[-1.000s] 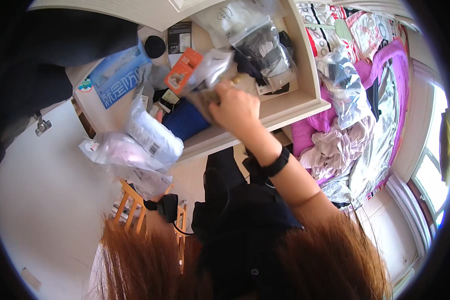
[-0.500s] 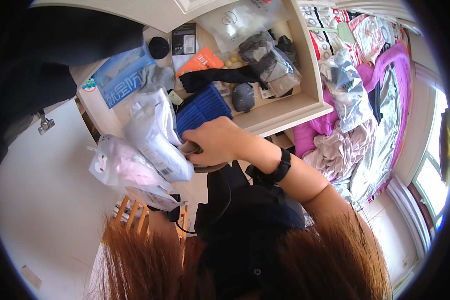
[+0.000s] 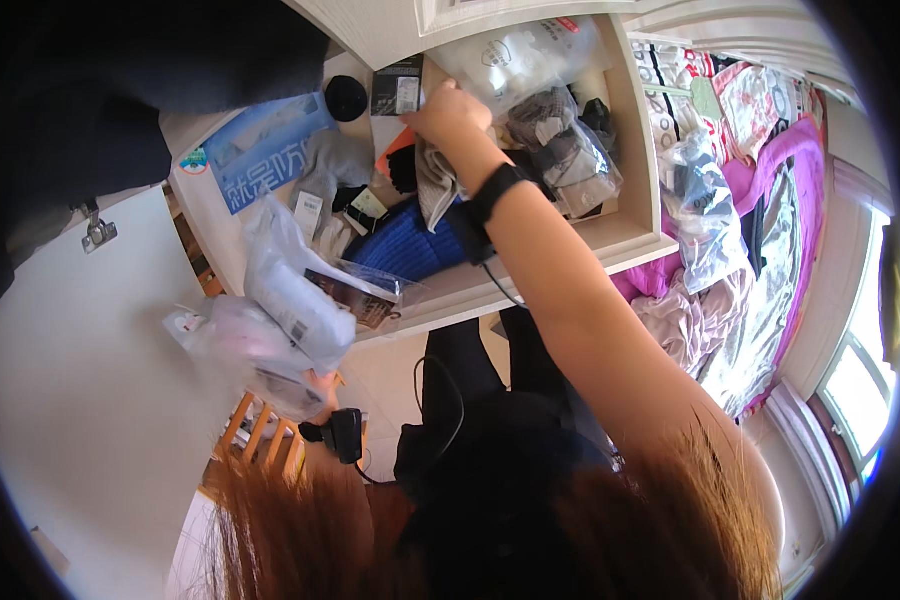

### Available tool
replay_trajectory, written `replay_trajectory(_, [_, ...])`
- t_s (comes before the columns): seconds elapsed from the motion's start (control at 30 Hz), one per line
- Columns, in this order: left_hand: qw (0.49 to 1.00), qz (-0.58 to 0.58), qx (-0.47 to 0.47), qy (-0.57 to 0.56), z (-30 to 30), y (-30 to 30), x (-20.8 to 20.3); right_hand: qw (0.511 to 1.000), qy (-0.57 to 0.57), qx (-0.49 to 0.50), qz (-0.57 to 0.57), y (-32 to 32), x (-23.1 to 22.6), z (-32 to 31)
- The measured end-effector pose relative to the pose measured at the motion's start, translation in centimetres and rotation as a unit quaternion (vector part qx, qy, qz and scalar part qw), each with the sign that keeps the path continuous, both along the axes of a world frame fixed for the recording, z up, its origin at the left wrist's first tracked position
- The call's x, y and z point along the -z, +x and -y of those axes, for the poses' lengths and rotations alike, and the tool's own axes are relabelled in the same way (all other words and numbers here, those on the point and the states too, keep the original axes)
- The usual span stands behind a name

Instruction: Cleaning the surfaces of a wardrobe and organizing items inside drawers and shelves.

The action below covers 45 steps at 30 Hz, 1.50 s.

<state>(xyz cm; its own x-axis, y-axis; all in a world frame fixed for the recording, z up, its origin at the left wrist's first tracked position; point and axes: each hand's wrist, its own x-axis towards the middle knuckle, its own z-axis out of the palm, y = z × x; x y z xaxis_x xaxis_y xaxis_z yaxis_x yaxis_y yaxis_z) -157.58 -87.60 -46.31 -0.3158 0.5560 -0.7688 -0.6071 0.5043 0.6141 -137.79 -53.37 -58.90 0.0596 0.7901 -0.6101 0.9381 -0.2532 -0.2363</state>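
My right hand [image 3: 452,112] reaches over the drawer, its fingers closed on a greyish-beige knitted piece [image 3: 438,185] that hangs below it; I cannot tell whether it is a sock. Under it lies a blue ribbed knit item [image 3: 405,245]. My left hand [image 3: 320,385], mostly hidden, holds clear plastic packs at the drawer's near left: one with white folded cloth [image 3: 305,300], another with pink cloth [image 3: 245,330]. The left fingers are behind the packs.
The open drawer [image 3: 635,225] also holds a blue printed package [image 3: 270,155], a black round item [image 3: 346,98], grey cloth [image 3: 335,160] and bagged dark clothing [image 3: 565,140]. A white panel [image 3: 90,380] stands left. Right is a bed with purple bedding [image 3: 785,160].
My right hand has moved away from the packs, farther into the drawer, carrying the knitted piece. My left hand and the packs have shifted slightly left and nearer to me.
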Motion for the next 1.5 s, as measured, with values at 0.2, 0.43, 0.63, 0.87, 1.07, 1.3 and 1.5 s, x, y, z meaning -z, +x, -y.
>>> replay_trajectory(0.2, [1.000, 0.007, 0.029, 0.005, -1.0, -0.7, 0.8, 0.971, -0.012, -0.193, 0.139, -3.2, 1.4, -0.4])
replay_trajectory(0.43, [0.997, 0.021, 0.068, 0.010, -2.4, -0.9, 1.0, 0.997, 0.026, 0.045, -0.053, -2.0, 3.1, 1.7])
replay_trajectory(0.63, [0.993, 0.034, 0.108, 0.032, -4.7, -0.6, 0.6, 0.923, -0.069, 0.153, -0.346, 8.2, -1.0, 3.2])
replay_trajectory(0.87, [0.973, 0.070, 0.204, 0.081, -9.5, 2.5, -0.1, 0.738, 0.197, 0.354, -0.540, 21.6, -13.0, 10.1])
replay_trajectory(1.07, [0.928, 0.112, 0.328, 0.136, -15.2, 8.7, -0.3, 0.721, 0.177, 0.360, -0.565, 28.0, -20.5, 15.3])
replay_trajectory(1.3, [0.837, 0.151, 0.486, 0.202, -21.9, 22.4, -2.9, 0.756, 0.173, 0.269, -0.572, 32.2, -23.0, 20.2])
replay_trajectory(1.5, [0.768, 0.190, 0.572, 0.216, -21.7, 35.4, -5.3, 0.711, 0.244, 0.324, -0.574, 40.9, -26.7, 25.2])
